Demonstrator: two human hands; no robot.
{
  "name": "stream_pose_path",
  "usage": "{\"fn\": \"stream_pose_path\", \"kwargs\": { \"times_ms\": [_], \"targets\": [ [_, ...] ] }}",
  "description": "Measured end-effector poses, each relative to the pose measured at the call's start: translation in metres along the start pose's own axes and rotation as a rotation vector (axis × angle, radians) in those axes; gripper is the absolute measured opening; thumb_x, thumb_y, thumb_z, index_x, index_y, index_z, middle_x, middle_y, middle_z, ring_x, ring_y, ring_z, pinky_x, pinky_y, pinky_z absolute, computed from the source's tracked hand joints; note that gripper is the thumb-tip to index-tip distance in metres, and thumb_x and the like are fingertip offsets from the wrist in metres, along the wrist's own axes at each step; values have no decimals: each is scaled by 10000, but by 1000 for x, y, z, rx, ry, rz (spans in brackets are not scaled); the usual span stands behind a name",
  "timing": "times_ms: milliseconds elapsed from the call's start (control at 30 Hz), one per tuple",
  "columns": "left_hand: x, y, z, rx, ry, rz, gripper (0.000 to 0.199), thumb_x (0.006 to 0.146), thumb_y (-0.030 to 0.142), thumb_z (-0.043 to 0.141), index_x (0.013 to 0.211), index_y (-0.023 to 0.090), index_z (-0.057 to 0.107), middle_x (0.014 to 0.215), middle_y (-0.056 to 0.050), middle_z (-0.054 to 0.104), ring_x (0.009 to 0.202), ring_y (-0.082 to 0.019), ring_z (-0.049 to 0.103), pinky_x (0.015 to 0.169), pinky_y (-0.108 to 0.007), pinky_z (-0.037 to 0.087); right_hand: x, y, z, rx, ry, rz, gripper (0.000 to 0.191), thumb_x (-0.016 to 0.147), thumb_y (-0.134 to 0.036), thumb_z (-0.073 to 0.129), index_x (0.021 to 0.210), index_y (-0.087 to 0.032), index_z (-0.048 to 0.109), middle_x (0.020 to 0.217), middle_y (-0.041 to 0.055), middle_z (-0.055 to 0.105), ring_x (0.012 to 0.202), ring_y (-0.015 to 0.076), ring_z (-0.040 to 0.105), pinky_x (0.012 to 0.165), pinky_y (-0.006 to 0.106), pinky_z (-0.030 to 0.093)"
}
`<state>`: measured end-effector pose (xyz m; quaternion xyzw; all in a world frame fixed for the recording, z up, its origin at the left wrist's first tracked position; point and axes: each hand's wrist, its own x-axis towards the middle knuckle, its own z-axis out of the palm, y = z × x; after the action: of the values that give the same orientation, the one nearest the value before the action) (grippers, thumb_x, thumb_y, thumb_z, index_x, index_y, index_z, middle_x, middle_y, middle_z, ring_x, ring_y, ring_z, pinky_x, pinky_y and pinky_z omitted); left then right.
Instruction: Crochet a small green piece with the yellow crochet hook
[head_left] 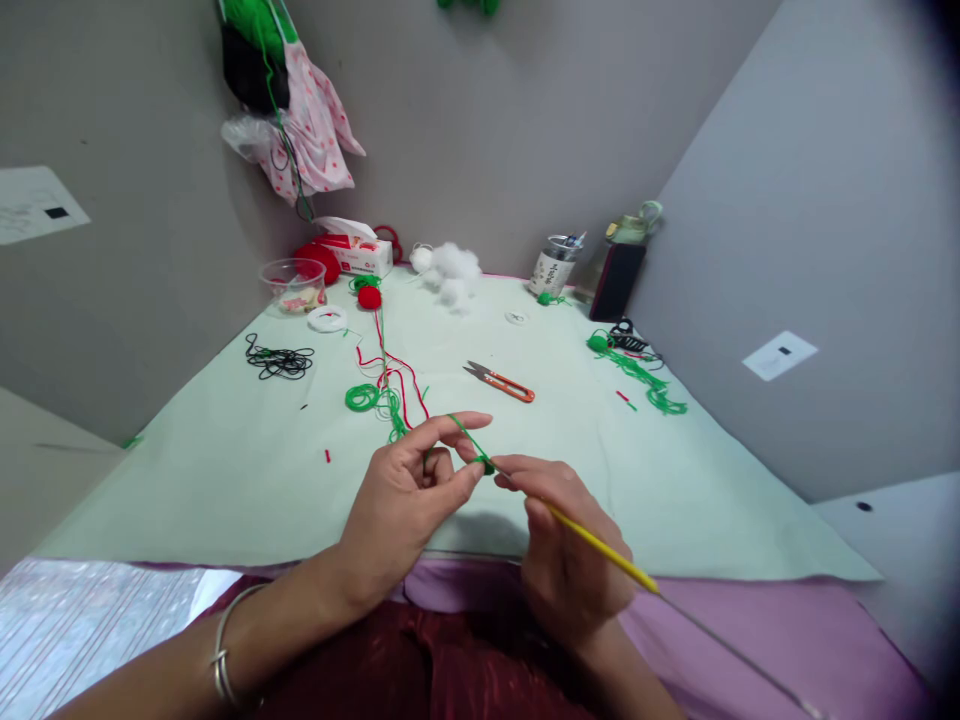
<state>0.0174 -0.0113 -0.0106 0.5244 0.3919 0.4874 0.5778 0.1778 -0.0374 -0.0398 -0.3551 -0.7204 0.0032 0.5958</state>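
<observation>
green yarn piece [487, 467] sits pinched in left hand [401, 495]; right hand [571, 560] pinches yellow-handled hook [615, 558]; orange snips [504, 382] at 12 o'clock.

Here's the yarn piece [486, 466] between left hand [409, 485] and right hand [574, 535], snips [501, 381] beyond on the surface [225, 470]; back row, left to right: tissue box [366, 256], stuffing [456, 264], pen can [553, 269], phone [617, 283] before the bottle [631, 231]!
</observation>
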Motion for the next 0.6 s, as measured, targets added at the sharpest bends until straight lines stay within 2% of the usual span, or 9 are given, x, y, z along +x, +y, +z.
{"fn": "stream_pose_path", "kwargs": {
  "times_ms": [100, 167, 233, 300, 367, 433, 500, 600],
  "targets": [
    [0, 0, 3, -87, 11, -49, 439, 831, 221, 842, 1262, 209, 754, 809, 56, 588, 507, -17, 360, 468, -170, 298, -6, 6, 4, -193, -8, -92, 275, 1009, -89, 587, 1215, -218, 718, 1038, 87, 789, 932, 192, 770, 756, 315, 653],
    [1, 0, 4, -214, -46, -166, 531, 825, 263, 866, 1332, 210, 718, 763, 73, 563, 471, -12, 330, 432, -167, 258, -10, 9, 6, -282, 22, -127, 331, 974, -73, 650, 1240, -246, 746, 1074, 82, 774, 957, 198, 760, 772, 315, 644],
    [4, 2, 2, -348, -118, -300, 566, 833, 292, 869, 1361, 184, 699, 675, 100, 496, 434, -7, 258, 402, -167, 206, -11, 9, 4, -212, 37, -50, 343, 976, -75, 646, 1232, -274, 758, 1074, 74, 763, 962, 206, 747, 775, 332, 633],
    [6, 4, 0, -431, -142, -357, 500, 837, 271, 867, 1303, 149, 731, 616, 120, 424, 428, -2, 203, 397, -162, 179, -7, 6, 2, -8, 83, 134, 303, 1009, -97, 593, 1180, -278, 765, 994, 56, 755, 889, 197, 723, 738, 337, 610],
    [8, 7, -3, -447, -125, -328, 413, 832, 240, 868, 1222, 146, 773, 636, 110, 445, 429, 12, 194, 397, -158, 165, -1, 3, 0, 230, 163, 315, 265, 1043, -134, 548, 1093, -269, 771, 892, 33, 731, 782, 177, 680, 679, 325, 572],
    [8, 8, -3, -422, -111, -290, 380, 814, 241, 883, 1177, 167, 796, 736, 76, 537, 426, 29, 234, 391, -161, 166, 6, 0, 0, 403, 204, 427, 247, 1059, -174, 544, 1023, -262, 773, 863, 23, 717, 725, 157, 647, 652, 312, 548],
    [7, 9, -1, -382, -111, -268, 397, 805, 269, 897, 1182, 195, 800, 830, 51, 596, 425, 34, 293, 387, -163, 182, 11, -1, 2, 458, 159, 457, 227, 1055, -193, 567, 1015, -261, 781, 897, 25, 736, 737, 151, 653, 664, 308, 556],
    [4, 5, 2, -341, -84, -237, 429, 800, 292, 911, 1205, 215, 793, 913, 28, 643, 435, 32, 367, 396, -161, 230, 10, -1, 6, 355, 91, 406, 247, 1044, -154, 576, 1065, -276, 790, 914, 19, 762, 749, 148, 666, 684, 300, 576]
  ]
}}
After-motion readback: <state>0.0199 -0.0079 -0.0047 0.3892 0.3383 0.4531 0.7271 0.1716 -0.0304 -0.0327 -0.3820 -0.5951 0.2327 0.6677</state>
